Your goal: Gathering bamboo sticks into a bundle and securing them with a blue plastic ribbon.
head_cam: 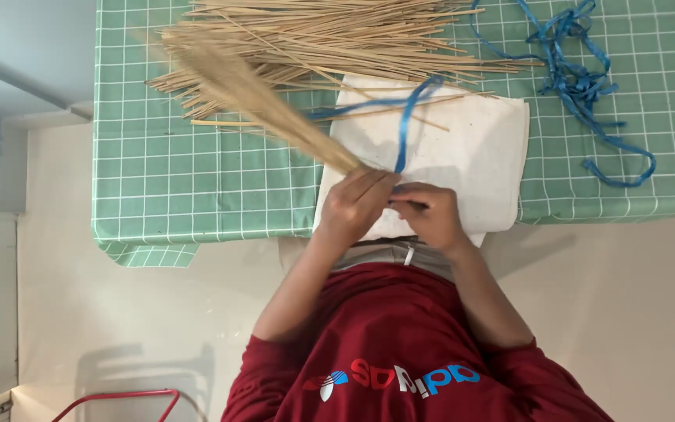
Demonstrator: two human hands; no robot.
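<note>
My left hand (353, 205) grips the end of a bundle of thin tan sticks (251, 90), which slants up to the left and is blurred. My right hand (430, 215) sits right beside it, fingers pinched on a blue ribbon (405, 129) that loops up from the bundle's gripped end. Both hands are over a folded white cloth (478, 148) at the table's near edge.
A large pile of loose sticks (330, 35) lies at the back of the table on a green checked tablecloth (197, 180). A tangle of blue ribbon (580, 86) lies at the right. A red metal frame (119, 398) stands on the floor at lower left.
</note>
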